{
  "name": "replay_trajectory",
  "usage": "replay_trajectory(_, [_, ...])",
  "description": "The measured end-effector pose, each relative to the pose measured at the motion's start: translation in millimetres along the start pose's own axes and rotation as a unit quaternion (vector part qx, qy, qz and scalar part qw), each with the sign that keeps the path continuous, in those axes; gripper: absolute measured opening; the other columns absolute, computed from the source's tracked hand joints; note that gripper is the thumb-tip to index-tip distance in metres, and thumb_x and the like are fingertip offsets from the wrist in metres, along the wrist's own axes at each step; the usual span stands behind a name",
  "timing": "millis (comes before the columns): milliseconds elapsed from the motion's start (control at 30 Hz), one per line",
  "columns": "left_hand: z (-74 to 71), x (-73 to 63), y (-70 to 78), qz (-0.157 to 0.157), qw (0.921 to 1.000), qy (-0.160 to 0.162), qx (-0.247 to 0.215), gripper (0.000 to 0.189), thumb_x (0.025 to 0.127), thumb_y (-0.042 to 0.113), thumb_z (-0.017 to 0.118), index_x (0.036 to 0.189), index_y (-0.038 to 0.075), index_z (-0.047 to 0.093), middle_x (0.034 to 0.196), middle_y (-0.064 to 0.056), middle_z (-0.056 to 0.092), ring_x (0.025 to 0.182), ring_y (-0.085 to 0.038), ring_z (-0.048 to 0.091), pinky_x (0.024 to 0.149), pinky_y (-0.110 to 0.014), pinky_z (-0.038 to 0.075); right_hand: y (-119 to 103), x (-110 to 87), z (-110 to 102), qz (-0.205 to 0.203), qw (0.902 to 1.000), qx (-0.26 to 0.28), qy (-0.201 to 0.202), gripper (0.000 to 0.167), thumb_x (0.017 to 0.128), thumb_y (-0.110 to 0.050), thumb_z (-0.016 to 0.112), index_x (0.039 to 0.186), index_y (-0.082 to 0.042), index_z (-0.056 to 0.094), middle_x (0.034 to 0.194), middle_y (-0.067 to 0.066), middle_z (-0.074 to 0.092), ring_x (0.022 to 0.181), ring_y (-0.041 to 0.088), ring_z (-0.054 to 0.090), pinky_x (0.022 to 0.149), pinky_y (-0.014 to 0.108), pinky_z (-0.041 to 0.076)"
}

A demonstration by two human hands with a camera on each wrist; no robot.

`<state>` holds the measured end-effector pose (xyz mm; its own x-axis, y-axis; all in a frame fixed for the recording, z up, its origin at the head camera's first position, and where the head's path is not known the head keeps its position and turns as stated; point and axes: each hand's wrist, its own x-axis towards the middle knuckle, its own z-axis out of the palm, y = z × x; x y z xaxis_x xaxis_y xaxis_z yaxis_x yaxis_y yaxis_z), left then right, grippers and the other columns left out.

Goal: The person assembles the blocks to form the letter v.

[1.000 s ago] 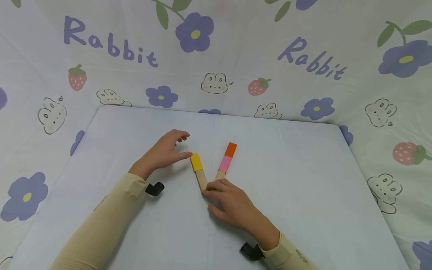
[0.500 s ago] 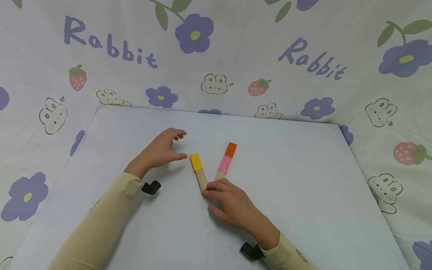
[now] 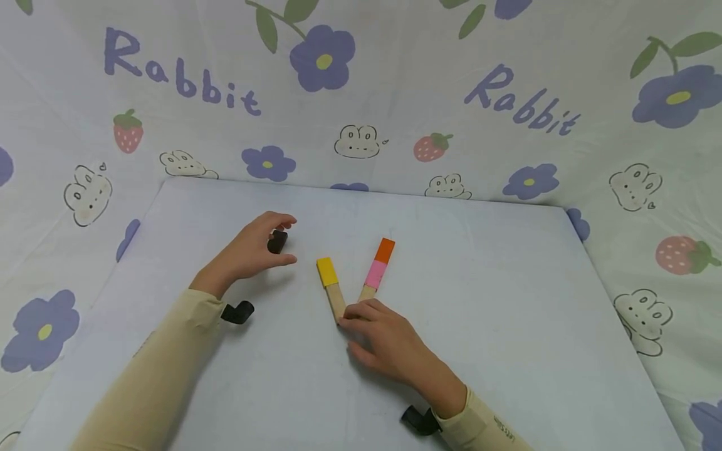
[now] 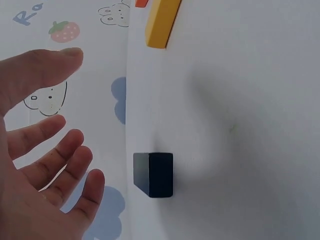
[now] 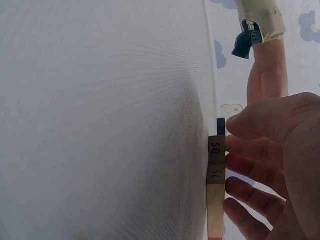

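In the head view my left hand (image 3: 248,250) hovers over the left part of the white table, fingers spread around a black block (image 3: 277,242). The left wrist view shows that hand apart from the black block (image 4: 155,175), holding nothing. My right hand (image 3: 389,344) rests its fingertips on the near ends of blocks laid in a V. One arm has a yellow block (image 3: 327,272) beyond a bare wooden block (image 3: 335,300). The other arm has an orange block (image 3: 385,250), a pink block (image 3: 376,274) and bare wood. My right fingers partly hide where the arms meet.
A white board (image 3: 507,300) forms the work surface. Behind it and at both sides hangs a white cloth (image 3: 389,81) printed with rabbits, flowers and strawberries. Black wrist devices (image 3: 238,312) sit at both cuffs.
My left hand has drawn back leftward from the yellow block, bringing the black block into view beside its fingers. My right hand and the V of blocks have stayed in place.
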<state>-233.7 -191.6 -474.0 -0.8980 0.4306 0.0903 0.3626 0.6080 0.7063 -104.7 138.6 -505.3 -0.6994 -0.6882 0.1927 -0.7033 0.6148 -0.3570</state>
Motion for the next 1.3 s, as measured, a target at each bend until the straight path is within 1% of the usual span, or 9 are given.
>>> replay_trajectory(233, [-9.3,-3.7,-0.7,0.0,1.0,-0.001,0.006,0.076,0.091,0.015,0.088,0.156,0.001,0.051,0.149,-0.02,0.054,0.135,-0.038,0.05,0.113,-0.055,0.045,-0.6,-0.3,0.0,0.0,0.9999,0.003,0.01,0.041,0.095,-0.016,0.082,0.136,-0.013,0.078,0.131,-0.004,0.067,0.126,0.013,0.056,0.103,0.034,0.054])
replay_trajectory(500, [-14.4,-5.2,-8.3,-0.001,0.9999,-0.003,0.01,0.078,0.089,0.011,0.089,0.155,0.0,0.05,0.148,-0.022,0.053,0.133,-0.038,0.051,0.111,-0.053,0.046,-0.3,-1.2,1.6,0.001,0.9999,0.003,0.01,0.04,0.096,-0.016,0.081,0.135,-0.013,0.078,0.131,-0.004,0.067,0.127,0.013,0.056,0.103,0.034,0.054])
replay_trajectory(833, [-18.4,-8.1,-17.5,-0.016,0.9998,0.0,0.007,0.074,0.09,0.01,0.088,0.154,0.0,0.052,0.149,-0.021,0.053,0.135,-0.037,0.05,0.112,-0.054,0.044,-0.3,-1.9,3.2,-0.002,0.9999,0.0,0.013,0.04,0.096,-0.016,0.081,0.135,-0.012,0.078,0.131,-0.004,0.067,0.127,0.013,0.056,0.103,0.034,0.054])
replay_trajectory(1167, [-22.0,-10.1,-29.2,-0.013,0.9999,0.003,0.005,0.074,0.089,0.008,0.088,0.153,-0.003,0.053,0.147,-0.023,0.053,0.133,-0.04,0.051,0.11,-0.056,0.045,-0.4,-1.9,5.2,-0.004,0.9999,0.0,0.012,0.04,0.096,-0.017,0.081,0.135,-0.013,0.078,0.131,-0.004,0.067,0.126,0.013,0.056,0.103,0.034,0.054])
replay_trajectory(1300, [-23.9,-9.7,-32.4,-0.012,0.9999,-0.001,0.007,0.073,0.09,0.009,0.088,0.153,-0.002,0.053,0.148,-0.023,0.052,0.134,-0.04,0.051,0.111,-0.056,0.046,-0.6,-1.5,5.0,-0.002,1.0,-0.002,0.009,0.04,0.096,-0.017,0.081,0.136,-0.013,0.078,0.131,-0.004,0.066,0.126,0.013,0.056,0.103,0.034,0.054])
